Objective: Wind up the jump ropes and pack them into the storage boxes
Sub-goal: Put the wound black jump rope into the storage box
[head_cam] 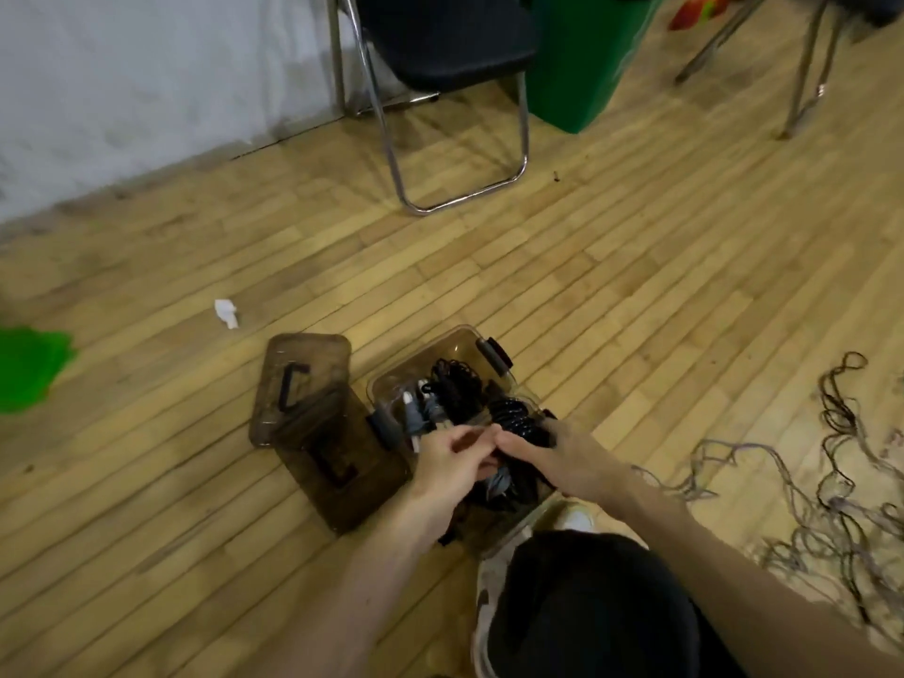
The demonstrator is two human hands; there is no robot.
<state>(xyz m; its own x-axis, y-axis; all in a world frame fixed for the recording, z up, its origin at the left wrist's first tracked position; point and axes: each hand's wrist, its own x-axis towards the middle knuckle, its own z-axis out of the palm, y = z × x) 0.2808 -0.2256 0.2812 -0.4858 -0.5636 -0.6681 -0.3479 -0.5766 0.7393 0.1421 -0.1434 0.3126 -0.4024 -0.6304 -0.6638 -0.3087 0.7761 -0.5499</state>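
Clear plastic storage box with black latch handles [469, 342] on pale wood-strip floor [636, 286]; near end hidden under hands. Inside: wound black jump ropes with grey-white handles [457, 389], blurred, count unclear. Left hand [452, 464]: fingers curled round black rope bundle [519, 420] at box's 6 o'clock end. Right hand [557, 457] lies over same bundle, fingers stretched, grip beneath not visible. Two smoky brown translucent lids [303, 384], overlapping, at box's 9 o'clock. Loose tangled grey and dark ropes [841, 482] at 3 o'clock, cut off by frame edge.
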